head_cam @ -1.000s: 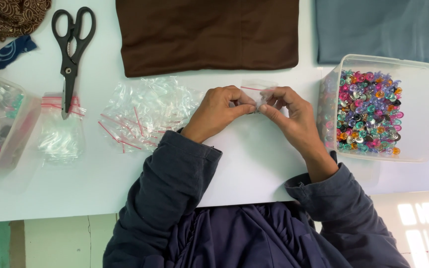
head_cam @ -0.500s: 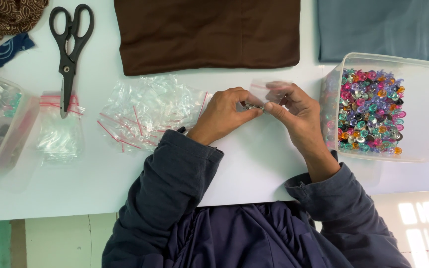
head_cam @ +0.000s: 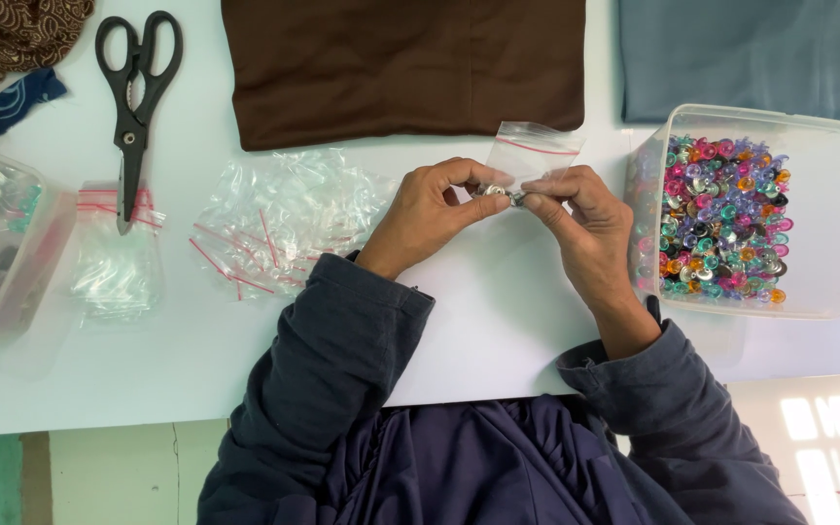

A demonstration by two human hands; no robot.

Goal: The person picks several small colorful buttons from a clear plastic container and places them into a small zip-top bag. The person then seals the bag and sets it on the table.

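Both hands meet over the middle of the white table. The left hand and right hand pinch together on a small clear zip bag with a red seal line, fingertips clamped on its lower part, where something small and shiny sits between them; what it is cannot be made out. The bag's open end points toward the far edge, just short of the brown cloth.

The grip is on thin, slick film, so the bag could slip and spill its piece onto the table. The open tub of coloured beads stands close by the right wrist near the right edge; a sideways jerk of that arm might knock it. The loose heap of empty bags lies just beside the left hand, and a sleeve could drag them toward the near edge
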